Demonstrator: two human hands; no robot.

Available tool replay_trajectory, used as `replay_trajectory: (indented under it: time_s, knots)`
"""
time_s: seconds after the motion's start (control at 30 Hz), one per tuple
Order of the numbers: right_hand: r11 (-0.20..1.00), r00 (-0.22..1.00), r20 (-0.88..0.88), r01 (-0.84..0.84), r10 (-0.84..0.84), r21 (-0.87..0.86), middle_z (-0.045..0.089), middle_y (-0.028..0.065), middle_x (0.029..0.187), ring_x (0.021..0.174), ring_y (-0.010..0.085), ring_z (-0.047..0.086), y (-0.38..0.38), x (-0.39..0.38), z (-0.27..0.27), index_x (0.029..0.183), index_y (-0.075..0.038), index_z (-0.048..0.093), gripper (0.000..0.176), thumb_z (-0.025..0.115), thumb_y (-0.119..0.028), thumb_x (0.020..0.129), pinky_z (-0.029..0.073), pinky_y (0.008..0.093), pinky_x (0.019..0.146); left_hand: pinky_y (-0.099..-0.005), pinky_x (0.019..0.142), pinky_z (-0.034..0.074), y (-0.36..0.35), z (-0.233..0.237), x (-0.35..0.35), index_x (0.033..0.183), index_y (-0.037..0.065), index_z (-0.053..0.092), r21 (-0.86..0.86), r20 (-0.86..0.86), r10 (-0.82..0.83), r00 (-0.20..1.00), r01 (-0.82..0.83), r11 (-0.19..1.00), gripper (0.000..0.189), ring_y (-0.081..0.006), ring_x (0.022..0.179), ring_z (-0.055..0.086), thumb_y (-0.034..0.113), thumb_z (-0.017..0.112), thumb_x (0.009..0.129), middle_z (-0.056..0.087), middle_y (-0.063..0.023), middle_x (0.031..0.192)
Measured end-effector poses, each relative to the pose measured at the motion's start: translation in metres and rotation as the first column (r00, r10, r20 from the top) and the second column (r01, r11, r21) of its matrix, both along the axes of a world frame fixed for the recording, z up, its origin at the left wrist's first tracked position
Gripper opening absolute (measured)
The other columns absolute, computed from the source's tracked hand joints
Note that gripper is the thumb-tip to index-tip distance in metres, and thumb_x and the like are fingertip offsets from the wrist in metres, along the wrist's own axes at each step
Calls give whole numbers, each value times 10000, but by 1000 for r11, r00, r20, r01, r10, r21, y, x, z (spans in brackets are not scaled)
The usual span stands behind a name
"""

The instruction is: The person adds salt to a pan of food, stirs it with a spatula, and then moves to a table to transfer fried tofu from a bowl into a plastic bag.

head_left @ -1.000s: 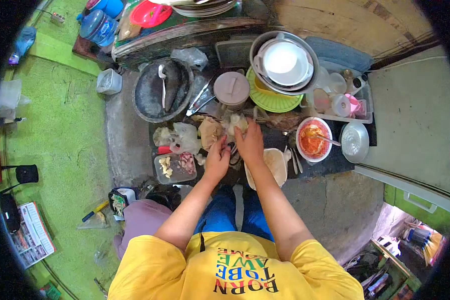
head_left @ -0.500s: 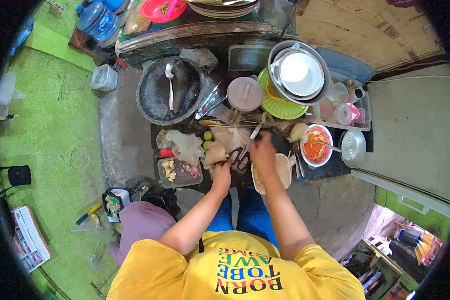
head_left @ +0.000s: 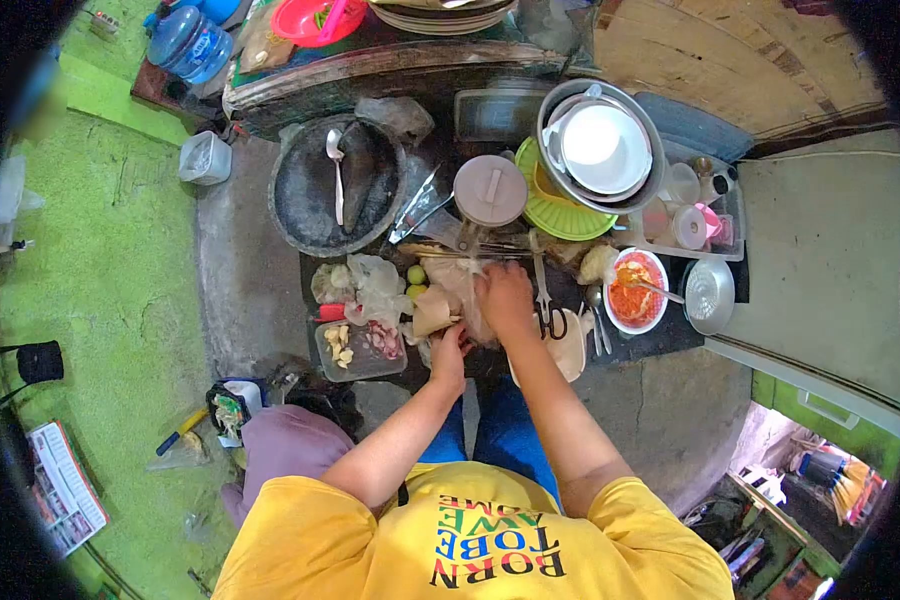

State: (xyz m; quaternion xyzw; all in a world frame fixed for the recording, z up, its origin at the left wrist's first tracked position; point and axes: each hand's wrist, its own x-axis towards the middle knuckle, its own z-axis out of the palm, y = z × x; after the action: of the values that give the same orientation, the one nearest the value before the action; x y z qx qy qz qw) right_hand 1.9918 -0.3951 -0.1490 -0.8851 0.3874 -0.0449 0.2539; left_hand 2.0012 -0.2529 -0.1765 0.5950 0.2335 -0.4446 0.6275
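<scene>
My left hand [head_left: 449, 358] is closed at the edge of a folded piece of brown paper [head_left: 432, 311], its fingertips partly hidden. To its right, my right hand [head_left: 507, 300] has its fingers curled on a clear plastic bag [head_left: 454, 278]; the bag's contents are hard to make out. Scissors [head_left: 543, 295] with dark handles lie just right of that hand, the handles over a pale tray [head_left: 567, 352]. Two green limes [head_left: 415, 281] sit beyond the paper. A clear container [head_left: 362, 372] left of my left hand holds peeled garlic and sliced shallots.
A stone mortar [head_left: 305, 200] with a spoon stands back left, beside tongs [head_left: 417, 209] and a lidded container [head_left: 490, 190]. Stacked bowls [head_left: 550, 150] rest on a green basket. A bowl of red paste [head_left: 633, 312] and a metal dish [head_left: 710, 295] are at the right.
The scissors now lie farther right, away from under my right hand. My right hand has shifted left onto the plastic bag. My left hand stays by the brown paper.
</scene>
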Motion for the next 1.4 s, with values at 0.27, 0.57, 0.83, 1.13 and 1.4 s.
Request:
replay_trajectory:
  time_s: [0.27, 0.57, 0.83, 1.13, 1.4]
  knots:
    - [890, 988, -154, 83, -15, 448, 633, 207, 844, 851, 353, 628, -22, 9, 8, 886, -7, 649, 281, 625, -261, 768, 484, 452, 768, -318, 840, 400, 10, -8, 2, 1064, 136, 572, -15, -52, -31, 998, 30, 999, 265, -143, 963, 535, 271, 586, 835, 582, 2, 1010]
    - [229, 957, -28, 98, -289, 969, 512, -7, 624, 540, 86, 412, -47, -25, 71, 730, -81, 618, 145, 622, -219, 776, 308, 264, 484, -354, 1028, 375, -1, 45, 4, 1322, 97, 457, -358, -100, -8, 995, -29, 933, 555, -199, 1188, 508, 488, 490, 929, 548, -51, 1275]
    - [-84, 968, -32, 11, -248, 996, 540, -29, 567, 473, 76, 463, -46, -52, 48, 688, -98, 644, 101, 616, -191, 716, 363, 244, 456, -393, 997, 432, 7, 50, 16, 1345, 65, 428, -563, -277, -369, 887, 161, 810, 539, -219, 1170, 545, 401, 508, 931, 539, -83, 1301]
    - [99, 988, 22, -7, -151, 995, 597, -7, 709, 618, 85, 557, -5, -32, 113, 874, -77, 635, 168, 622, -237, 827, 464, 211, 580, -377, 941, 480, 60, 79, 30, 1266, -13, 490, -554, -239, -318, 918, 140, 821, 451, -218, 1066, 608, 232, 567, 895, 598, -121, 1194]
    - [467, 904, 418, -334, -87, 819, 651, 85, 992, 927, 153, 603, -3, -16, 125, 1131, -45, 618, 299, 609, -205, 878, 474, 282, 831, -403, 956, 471, 159, 72, 45, 1252, -19, 507, -406, -329, -353, 876, 206, 891, 522, -238, 1071, 607, 216, 662, 812, 598, -133, 1203]
